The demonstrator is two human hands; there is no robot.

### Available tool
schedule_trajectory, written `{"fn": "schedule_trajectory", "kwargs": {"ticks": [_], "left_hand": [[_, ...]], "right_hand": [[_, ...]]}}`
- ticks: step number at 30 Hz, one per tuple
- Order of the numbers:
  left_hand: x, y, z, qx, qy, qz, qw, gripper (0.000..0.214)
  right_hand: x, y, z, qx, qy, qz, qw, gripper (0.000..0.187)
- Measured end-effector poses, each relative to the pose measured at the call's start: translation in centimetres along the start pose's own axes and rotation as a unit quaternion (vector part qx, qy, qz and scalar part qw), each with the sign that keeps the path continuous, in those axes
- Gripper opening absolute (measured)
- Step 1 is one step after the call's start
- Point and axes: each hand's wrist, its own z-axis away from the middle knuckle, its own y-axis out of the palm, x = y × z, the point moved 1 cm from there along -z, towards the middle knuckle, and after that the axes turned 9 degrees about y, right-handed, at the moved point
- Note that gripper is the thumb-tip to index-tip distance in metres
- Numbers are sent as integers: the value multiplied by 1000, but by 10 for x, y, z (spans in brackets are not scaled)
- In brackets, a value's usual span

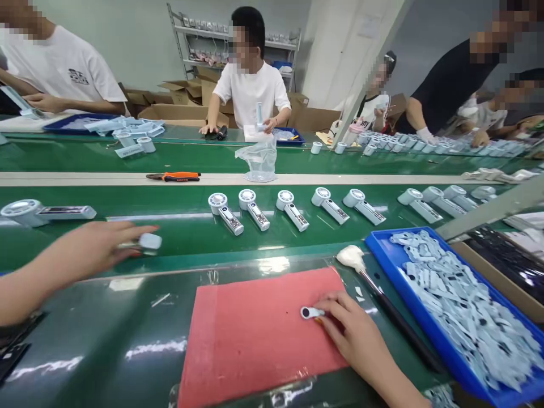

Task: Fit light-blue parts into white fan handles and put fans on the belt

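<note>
My left hand reaches over the green belt with its fingers closed round a pale blue handheld fan, which is blurred by motion. On the red mat, my right hand pinches a small white part with a round hole against the mat. A row of several pale blue handheld fans lies on the belt beyond the mat.
A blue tray of pale plastic parts sits at my right, a brush beside it. Orange pliers and a clear bag lie on the centre strip. People work across the line and at far right.
</note>
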Motion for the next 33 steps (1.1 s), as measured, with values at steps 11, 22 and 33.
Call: {"fn": "schedule_trajectory", "kwargs": {"ticks": [11,22,33], "left_hand": [[-291,25,-64,81,221,34,971,31],[-254,27,-33,7,99,282,954,21],[-269,40,-42,34,101,250,962,17]], "right_hand": [[12,-5,-3,-78,95,-195,973,29],[94,15,-10,-54,-155,2,986,25],[37,31,-25,-12,-115,-99,988,49]]}}
